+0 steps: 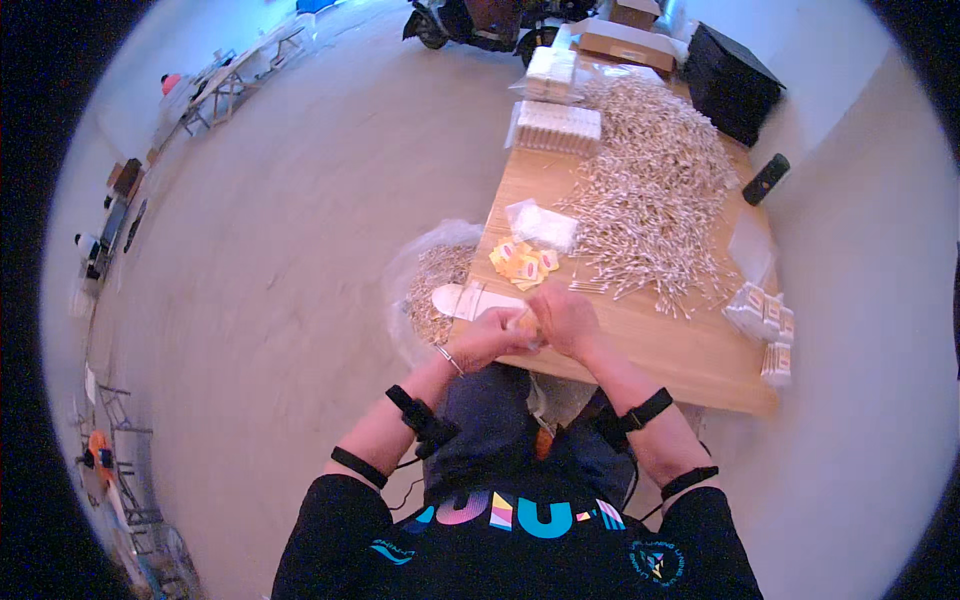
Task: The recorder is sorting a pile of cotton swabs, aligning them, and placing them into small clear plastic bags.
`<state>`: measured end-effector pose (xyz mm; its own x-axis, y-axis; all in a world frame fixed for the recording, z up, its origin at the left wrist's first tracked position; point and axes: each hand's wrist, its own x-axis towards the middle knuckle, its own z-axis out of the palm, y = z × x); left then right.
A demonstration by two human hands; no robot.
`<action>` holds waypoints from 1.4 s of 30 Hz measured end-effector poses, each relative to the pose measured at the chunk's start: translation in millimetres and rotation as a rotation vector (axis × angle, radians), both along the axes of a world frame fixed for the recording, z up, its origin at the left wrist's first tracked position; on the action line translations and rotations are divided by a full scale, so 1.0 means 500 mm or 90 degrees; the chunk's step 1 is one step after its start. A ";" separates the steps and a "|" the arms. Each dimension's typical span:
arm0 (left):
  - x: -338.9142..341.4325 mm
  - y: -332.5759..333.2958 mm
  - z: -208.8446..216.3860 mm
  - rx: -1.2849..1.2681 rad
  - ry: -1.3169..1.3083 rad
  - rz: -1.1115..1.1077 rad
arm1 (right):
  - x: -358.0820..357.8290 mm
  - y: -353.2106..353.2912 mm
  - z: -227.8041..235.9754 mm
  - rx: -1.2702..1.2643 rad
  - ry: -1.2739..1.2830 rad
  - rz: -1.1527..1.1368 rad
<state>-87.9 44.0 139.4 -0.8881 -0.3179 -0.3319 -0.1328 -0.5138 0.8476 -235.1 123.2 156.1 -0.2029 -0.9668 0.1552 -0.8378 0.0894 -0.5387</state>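
At the table's near edge, my left hand (497, 338) closes on a small clear plastic bag (524, 322) with something pale yellow in it. My right hand (566, 319) is against the same bag from the other side, its fingers bent and partly hidden. Just beyond the hands lie small yellow cards (523, 264) in a loose heap and a stack of clear plastic bags (543, 226). A large heap of cotton swabs (660, 190) covers much of the table. Left of my left hand is a white oval piece (449, 299) beside a flat white strip.
Bundled swabs (557, 127) stand at the table's far left, before a cardboard box (627, 46). Filled small bags (762, 312) lie at the right edge, near a black cylinder (767, 179). A big plastic bag of swabs (432, 290) stands left of the table (680, 360).
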 end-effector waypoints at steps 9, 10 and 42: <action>-0.024 0.089 -0.057 -0.144 0.043 -0.189 | 0.010 0.103 -0.006 -0.013 -0.037 0.109; -0.021 0.092 -0.073 -0.150 0.058 -0.196 | 0.010 0.107 -0.014 0.020 -0.078 0.131; -0.005 0.064 -0.020 -0.467 -0.010 -0.066 | -0.003 0.117 0.011 -0.260 -0.151 0.056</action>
